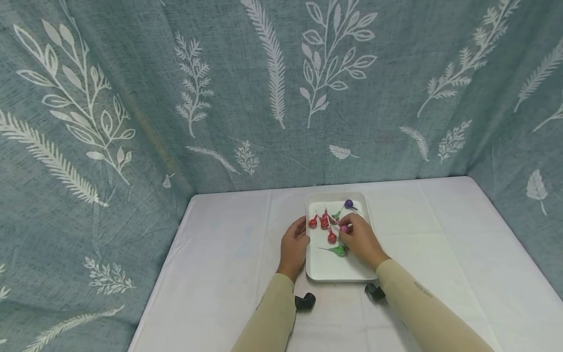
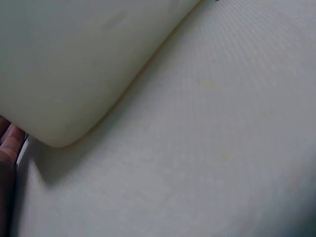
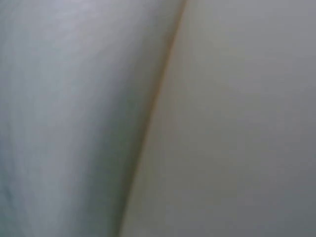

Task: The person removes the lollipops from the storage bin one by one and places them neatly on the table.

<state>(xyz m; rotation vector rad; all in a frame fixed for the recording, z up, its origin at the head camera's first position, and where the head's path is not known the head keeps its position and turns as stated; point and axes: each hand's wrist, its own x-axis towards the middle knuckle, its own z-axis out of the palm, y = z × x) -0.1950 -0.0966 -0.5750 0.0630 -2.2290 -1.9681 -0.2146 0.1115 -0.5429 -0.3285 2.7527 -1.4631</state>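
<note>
In the head view, a white tray (image 1: 316,264) lies on the table with several wrapped lollipops in it. My right hand (image 1: 362,240) reaches in from the right and pinches a pink lollipop (image 1: 344,228) between thumb and fingers. At the tray's left side, my left hand (image 1: 293,248) holds the rim. Close to the pinched one are a red lollipop (image 1: 332,237) and a green lollipop (image 1: 338,251). A purple lollipop (image 1: 349,204) lies near the far right corner. In the left wrist view, left-hand fingers (image 2: 12,140) show beside the tray's corner; the right wrist view shows no hand.
A white cloth (image 1: 228,264) covers the table. Black wrist devices (image 1: 305,301) show by both forearms, near the tray's front edge. A blue-green leaf-patterned curtain (image 1: 281,146) hangs behind the table and along its sides.
</note>
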